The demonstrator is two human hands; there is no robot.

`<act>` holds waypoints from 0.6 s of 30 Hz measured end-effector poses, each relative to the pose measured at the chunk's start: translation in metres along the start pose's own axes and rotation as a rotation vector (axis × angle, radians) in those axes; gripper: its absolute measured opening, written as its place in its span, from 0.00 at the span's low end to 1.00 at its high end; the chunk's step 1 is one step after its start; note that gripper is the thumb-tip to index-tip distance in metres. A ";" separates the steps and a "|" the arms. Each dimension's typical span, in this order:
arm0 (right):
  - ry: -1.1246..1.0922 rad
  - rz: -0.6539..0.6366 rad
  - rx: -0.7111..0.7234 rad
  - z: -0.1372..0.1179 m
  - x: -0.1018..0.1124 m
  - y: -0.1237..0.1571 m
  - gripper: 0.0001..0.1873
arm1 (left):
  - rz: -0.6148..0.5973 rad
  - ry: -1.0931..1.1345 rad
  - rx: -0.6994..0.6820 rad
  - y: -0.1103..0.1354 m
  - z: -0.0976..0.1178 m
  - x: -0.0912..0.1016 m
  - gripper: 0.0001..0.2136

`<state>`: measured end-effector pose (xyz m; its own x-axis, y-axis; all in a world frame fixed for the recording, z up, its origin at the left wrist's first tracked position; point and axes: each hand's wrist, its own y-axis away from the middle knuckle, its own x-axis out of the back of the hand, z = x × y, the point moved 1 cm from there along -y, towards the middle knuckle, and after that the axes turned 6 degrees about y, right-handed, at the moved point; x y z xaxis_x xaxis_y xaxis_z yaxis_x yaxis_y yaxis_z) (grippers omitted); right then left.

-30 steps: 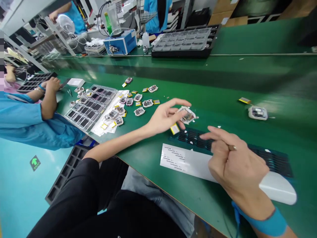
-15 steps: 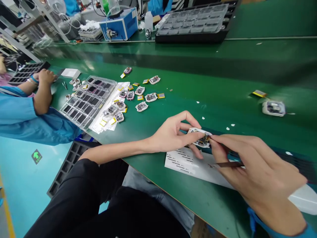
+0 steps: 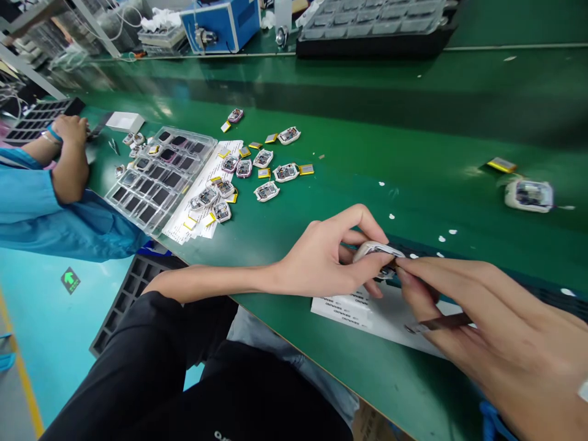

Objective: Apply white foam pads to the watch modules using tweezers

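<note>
My left hand (image 3: 331, 254) is closed round a small white device casing (image 3: 377, 248), like a smartwatch body, with circuitry inside. The casing is tilted, so its open side shows only partly. At its right edge the thumb and forefinger of my right hand (image 3: 487, 306) pinch together; what lies between those tips is too small to make out. The same hand keeps a pair of metal tweezers (image 3: 443, 322) tucked in its other fingers, points to the left. Beneath both hands lies a white printed sheet (image 3: 342, 311).
Several opened casings (image 3: 285, 172) with yellow batteries lie to the left, near a clear compartment tray (image 3: 158, 184). Another casing (image 3: 529, 195) sits at the right. A co-worker's blue sleeve (image 3: 59, 202) is far left. A black tray (image 3: 372, 46) and blue box (image 3: 220, 27) stand behind.
The casing has tipped from lying nearly face up to standing more on edge, hiding much of its circuitry. Both hands stay on it. The whole view has shifted slightly.
</note>
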<state>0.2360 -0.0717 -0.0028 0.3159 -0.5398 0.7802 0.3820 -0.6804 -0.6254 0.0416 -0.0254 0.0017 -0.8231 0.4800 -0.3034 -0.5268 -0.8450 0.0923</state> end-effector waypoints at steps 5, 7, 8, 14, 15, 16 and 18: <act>-0.064 0.010 0.028 -0.004 -0.004 0.000 0.11 | 0.007 0.007 0.009 -0.001 -0.004 0.001 0.15; -0.092 0.059 0.006 -0.002 -0.009 0.000 0.13 | 0.011 0.047 0.018 -0.004 -0.003 0.003 0.12; -0.109 0.058 -0.021 -0.001 -0.011 -0.001 0.14 | 0.008 0.037 0.015 -0.005 -0.002 0.005 0.10; -0.204 0.086 -0.136 0.006 -0.016 -0.001 0.10 | -0.081 -0.180 0.031 -0.006 0.004 0.007 0.02; -0.218 0.081 -0.132 0.006 -0.016 0.000 0.11 | -0.094 -0.163 0.059 -0.007 0.003 0.007 0.02; -0.235 0.074 -0.125 0.006 -0.016 0.000 0.12 | -0.103 -0.125 0.097 -0.008 0.003 0.007 0.02; -0.270 0.058 -0.099 0.006 -0.016 0.000 0.15 | -0.121 -0.017 0.193 -0.010 0.002 0.008 0.01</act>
<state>0.2368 -0.0603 -0.0153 0.5598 -0.4364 0.7044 0.2741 -0.7047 -0.6544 0.0403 -0.0125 0.0002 -0.7538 0.5805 -0.3078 -0.6516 -0.7207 0.2365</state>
